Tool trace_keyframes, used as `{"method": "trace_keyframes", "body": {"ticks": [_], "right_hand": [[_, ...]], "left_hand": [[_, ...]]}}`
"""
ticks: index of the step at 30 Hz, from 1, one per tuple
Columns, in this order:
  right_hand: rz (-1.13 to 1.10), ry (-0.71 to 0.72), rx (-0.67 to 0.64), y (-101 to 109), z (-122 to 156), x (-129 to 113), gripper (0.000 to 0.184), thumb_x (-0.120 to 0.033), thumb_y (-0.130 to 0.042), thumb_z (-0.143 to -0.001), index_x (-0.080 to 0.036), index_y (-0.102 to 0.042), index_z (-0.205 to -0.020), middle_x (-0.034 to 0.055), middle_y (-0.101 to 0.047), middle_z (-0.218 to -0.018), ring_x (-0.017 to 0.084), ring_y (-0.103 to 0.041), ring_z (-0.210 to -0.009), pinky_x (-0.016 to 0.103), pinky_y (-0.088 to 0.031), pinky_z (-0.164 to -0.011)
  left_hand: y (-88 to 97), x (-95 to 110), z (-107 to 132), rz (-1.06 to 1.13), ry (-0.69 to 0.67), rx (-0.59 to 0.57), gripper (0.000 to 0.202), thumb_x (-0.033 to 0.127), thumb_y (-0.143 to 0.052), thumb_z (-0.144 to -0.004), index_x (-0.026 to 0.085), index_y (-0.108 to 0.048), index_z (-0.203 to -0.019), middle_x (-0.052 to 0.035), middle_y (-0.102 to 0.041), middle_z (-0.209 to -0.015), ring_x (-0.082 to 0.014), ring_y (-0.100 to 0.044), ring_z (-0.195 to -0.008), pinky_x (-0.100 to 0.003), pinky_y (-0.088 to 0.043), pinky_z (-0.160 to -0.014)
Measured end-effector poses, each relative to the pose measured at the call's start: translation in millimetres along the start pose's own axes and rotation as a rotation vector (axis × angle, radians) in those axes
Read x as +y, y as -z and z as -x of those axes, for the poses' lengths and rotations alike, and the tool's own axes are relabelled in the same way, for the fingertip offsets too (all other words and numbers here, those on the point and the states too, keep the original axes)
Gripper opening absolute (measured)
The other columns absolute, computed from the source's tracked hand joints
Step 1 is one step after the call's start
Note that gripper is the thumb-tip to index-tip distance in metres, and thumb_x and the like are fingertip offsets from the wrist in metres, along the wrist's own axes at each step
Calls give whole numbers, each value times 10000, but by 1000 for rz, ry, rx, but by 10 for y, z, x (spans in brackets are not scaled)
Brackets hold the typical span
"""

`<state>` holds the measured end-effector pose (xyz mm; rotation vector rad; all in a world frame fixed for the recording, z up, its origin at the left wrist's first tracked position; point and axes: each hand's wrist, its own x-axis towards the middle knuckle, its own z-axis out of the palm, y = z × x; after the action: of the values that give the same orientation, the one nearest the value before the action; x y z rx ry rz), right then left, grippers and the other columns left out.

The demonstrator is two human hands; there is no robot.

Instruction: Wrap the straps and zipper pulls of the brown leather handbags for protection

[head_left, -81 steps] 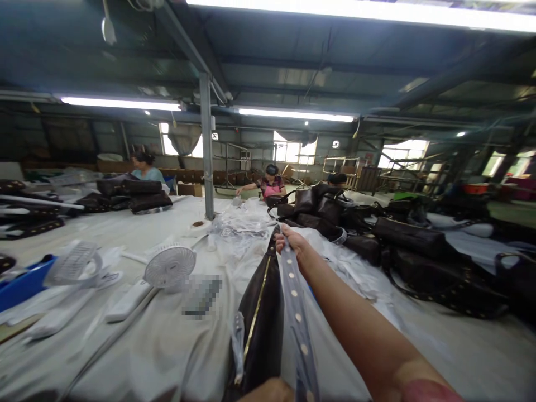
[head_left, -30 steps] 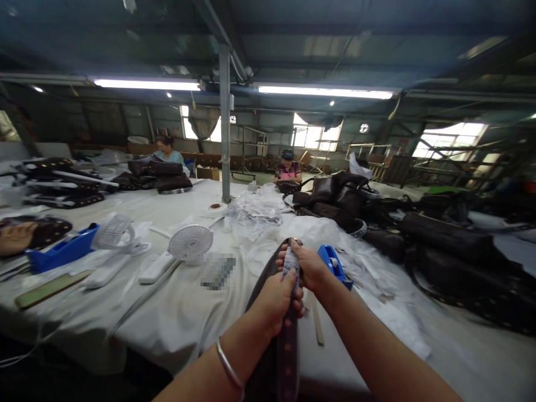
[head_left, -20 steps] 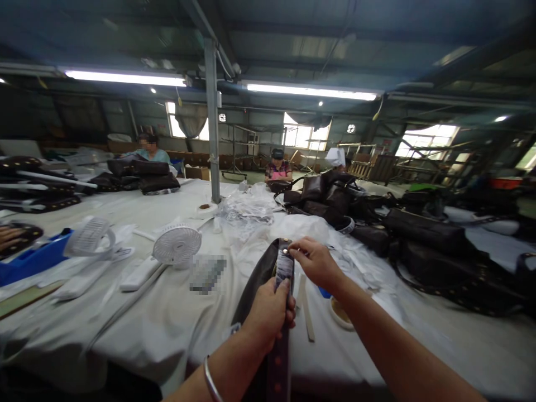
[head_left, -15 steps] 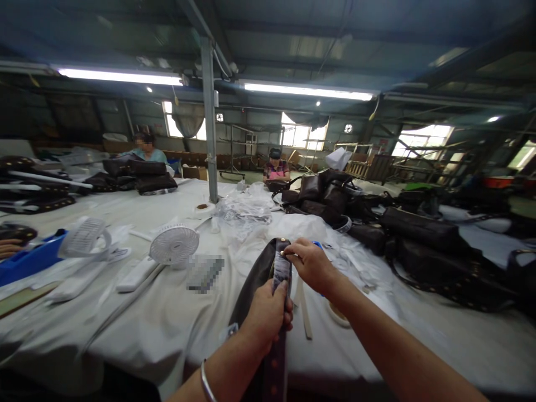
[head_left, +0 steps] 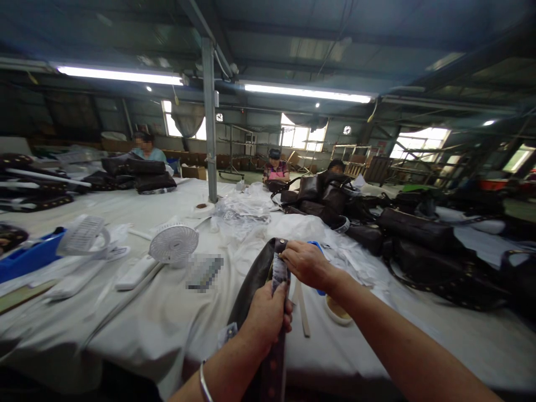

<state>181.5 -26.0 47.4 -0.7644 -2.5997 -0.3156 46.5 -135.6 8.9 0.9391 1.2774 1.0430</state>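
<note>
A dark brown leather bag [head_left: 253, 279] with a studded strap [head_left: 274, 365] stands tilted at the table's near edge. Clear wrinkled plastic wrap [head_left: 280, 270] covers part of the strap near its upper end. My left hand [head_left: 264, 314] is closed around the wrapped strap, thumb on top. Just above it, my right hand [head_left: 307, 263] pinches at the upper end of the wrap, below a metal stud; its fingertips partly hide what they grip. To the right lie a flat pale strip [head_left: 304, 312], a roll of tape [head_left: 338, 311] and a blue object [head_left: 317, 245] partly behind my right hand.
A white fan [head_left: 173, 244], a second fan [head_left: 84, 237] and a blue bin [head_left: 31, 258] stand on the left. Dark bags [head_left: 419, 240] are heaped on the right, loose plastic [head_left: 247, 206] ahead. A grey post [head_left: 209, 123] rises from the table. Co-workers sit beyond.
My right fingers have shifted slightly and curl closer over the wrap's upper end. A person's head now shows behind the bag heap, where a white sheet was raised. The co-worker's hand at far left is gone.
</note>
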Motion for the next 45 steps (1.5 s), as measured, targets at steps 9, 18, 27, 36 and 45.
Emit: {"method": "trace_keyframes", "body": {"ticks": [9,18,27,36,45], "right_hand": [[-61,13,124,103,73,60,209,-232,-417,-997,-171,-576,-876,65,-579,-851,182,-528,-786,290,-409,-732],[-71,-145,173,6,65,140,178,-177,-424,-977,-187,-527,-834,47,-550,-830,166,-508,-706,278,-400,-660],[-174,-116,119,151,66,114,165,-252,-489,-987,-201,-640,-1029,61,-620,-971,171,-612,-866,274,-480,-788],[4,-222,4,165,8,-58,198,-248,-519,-974,-204,-669,-853,33,-641,-878,156,-615,-793,259,-431,-732],[138,-258,-19,60,-24,-174,140,-165,-502,-940,-183,-615,-859,96,-637,-860,218,-588,-750,316,-405,-653]], "left_hand": [[28,-17,-46,88,1,-62,293,429,-427,-946,179,-525,-1063,46,-520,-662,-78,-442,-411,-179,-313,-320],[42,-28,-20,85,11,-101,311,433,-421,-949,172,-530,-1076,48,-509,-643,-76,-416,-408,-198,-347,-351],[26,-15,-12,45,9,-60,299,421,-416,-951,176,-533,-1077,38,-532,-666,-78,-441,-413,-182,-300,-335],[14,6,4,-4,13,-36,280,393,-410,-957,176,-553,-1061,42,-538,-637,-79,-450,-398,-168,-268,-307],[14,52,-1,-6,16,-42,248,388,-433,-950,173,-543,-1007,37,-543,-646,-72,-448,-392,-158,-256,-302]]}}
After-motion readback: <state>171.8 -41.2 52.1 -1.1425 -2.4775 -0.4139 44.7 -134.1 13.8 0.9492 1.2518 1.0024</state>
